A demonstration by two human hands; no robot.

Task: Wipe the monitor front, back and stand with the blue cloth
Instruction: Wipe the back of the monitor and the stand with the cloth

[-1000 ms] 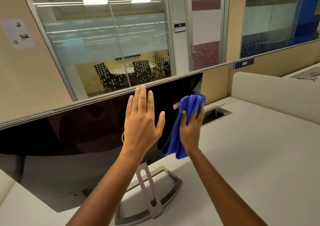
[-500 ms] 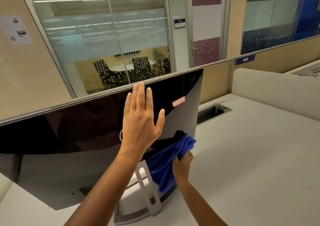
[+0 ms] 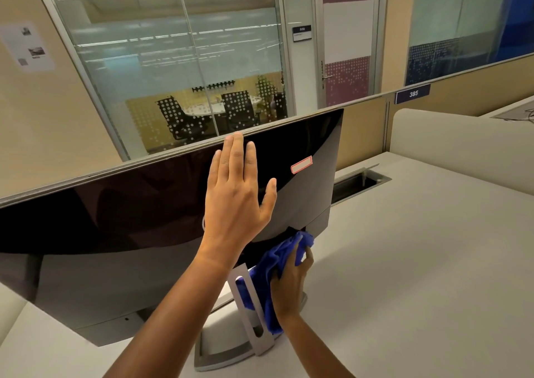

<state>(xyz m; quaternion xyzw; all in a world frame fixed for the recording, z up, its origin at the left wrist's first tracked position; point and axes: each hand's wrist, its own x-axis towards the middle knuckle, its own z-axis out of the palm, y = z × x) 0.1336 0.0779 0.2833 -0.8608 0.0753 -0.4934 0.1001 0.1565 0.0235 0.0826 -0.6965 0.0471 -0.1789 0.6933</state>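
The monitor [image 3: 130, 218] stands on the desk with its glossy black back toward me, tilted. A small red-edged sticker [image 3: 301, 164] sits near its right end. My left hand [image 3: 237, 198] lies flat and open against the back panel, fingers reaching the top edge. My right hand [image 3: 290, 288] grips the bunched blue cloth [image 3: 274, 262] low down, under the panel's lower right edge and beside the silver stand [image 3: 248, 305]. The cloth hangs down past the stand's upright onto the base [image 3: 213, 346].
A white desk [image 3: 404, 262] stretches right, with an open cable slot [image 3: 358, 181] behind the monitor. A beige partition [image 3: 462, 143] borders the desk at the right. Glass office walls rise beyond.
My right hand carried the cloth from the upper right of the panel down to the lower edge, then slightly lower beside the stand. My left hand stayed flat on the back.
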